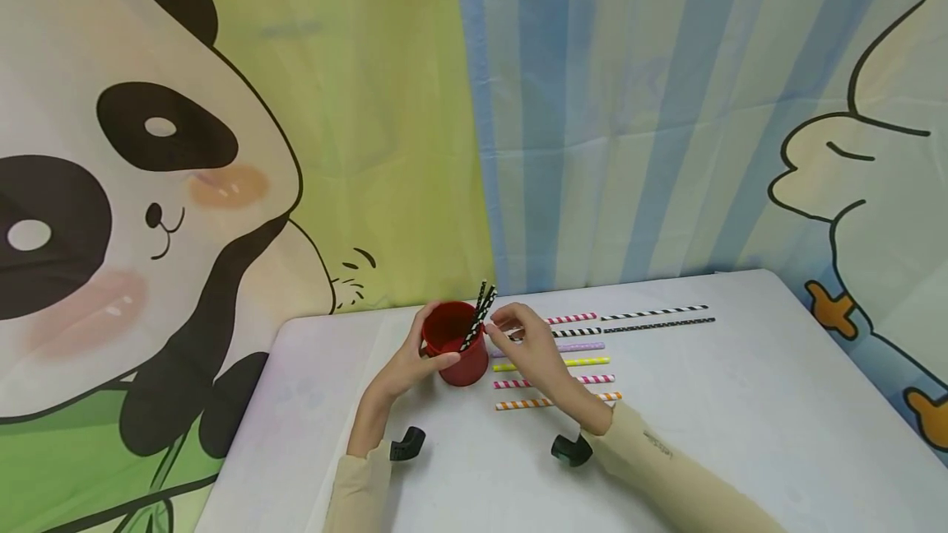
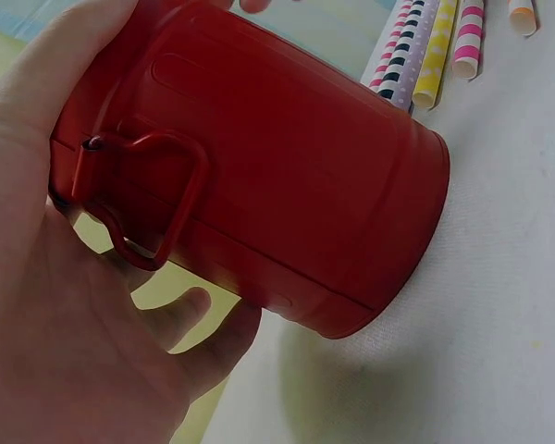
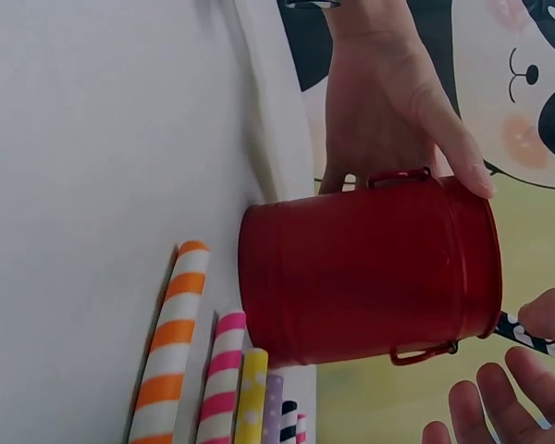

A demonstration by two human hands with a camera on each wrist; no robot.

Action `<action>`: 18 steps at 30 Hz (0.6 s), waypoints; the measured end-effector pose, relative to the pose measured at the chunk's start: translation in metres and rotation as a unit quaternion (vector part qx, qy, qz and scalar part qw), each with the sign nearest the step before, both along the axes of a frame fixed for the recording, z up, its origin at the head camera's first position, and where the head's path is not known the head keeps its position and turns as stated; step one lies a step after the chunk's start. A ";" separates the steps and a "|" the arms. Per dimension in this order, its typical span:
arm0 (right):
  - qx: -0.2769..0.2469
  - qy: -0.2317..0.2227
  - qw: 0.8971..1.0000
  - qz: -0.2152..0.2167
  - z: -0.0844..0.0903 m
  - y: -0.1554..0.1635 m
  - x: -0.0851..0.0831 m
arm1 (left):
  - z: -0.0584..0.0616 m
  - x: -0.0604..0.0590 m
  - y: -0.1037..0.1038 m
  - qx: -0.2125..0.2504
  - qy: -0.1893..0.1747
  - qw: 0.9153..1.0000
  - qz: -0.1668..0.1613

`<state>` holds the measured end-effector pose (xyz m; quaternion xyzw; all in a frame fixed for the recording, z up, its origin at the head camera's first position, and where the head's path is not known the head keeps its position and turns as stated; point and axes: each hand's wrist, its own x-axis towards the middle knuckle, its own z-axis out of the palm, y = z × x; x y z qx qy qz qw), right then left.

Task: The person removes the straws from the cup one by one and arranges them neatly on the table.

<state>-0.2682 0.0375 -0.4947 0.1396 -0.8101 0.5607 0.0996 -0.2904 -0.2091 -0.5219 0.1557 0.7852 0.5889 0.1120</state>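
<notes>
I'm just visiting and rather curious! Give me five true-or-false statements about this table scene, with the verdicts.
1. The left grip holds the red bucket. True.
2. The bucket is empty. False: black-and-white straws stick out of it.
3. Of the straws lying on the table, the orange-striped straw is nearest the person. True.
4. The yellow straw is inside the bucket. False: it lies on the table.
5. A panda picture fills the head view's left side. True.

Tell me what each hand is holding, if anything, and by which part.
The left hand grips the red bucket near its rim. The right hand is beside the black dotted straws leaning inside it; whether it pinches one cannot be told.
</notes>
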 end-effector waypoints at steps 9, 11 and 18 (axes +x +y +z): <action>-0.013 -0.012 1.000 -0.009 -0.002 -0.012 -0.009 | 0.000 -0.002 -0.001 0.008 0.000 1.000 -0.012; -0.015 -0.010 1.000 -0.011 -0.003 -0.013 -0.010 | 0.000 -0.002 -0.001 0.009 -0.001 1.000 -0.013; -0.014 -0.014 1.000 -0.025 -0.002 -0.017 -0.011 | -0.001 -0.002 -0.002 0.008 -0.002 1.000 -0.011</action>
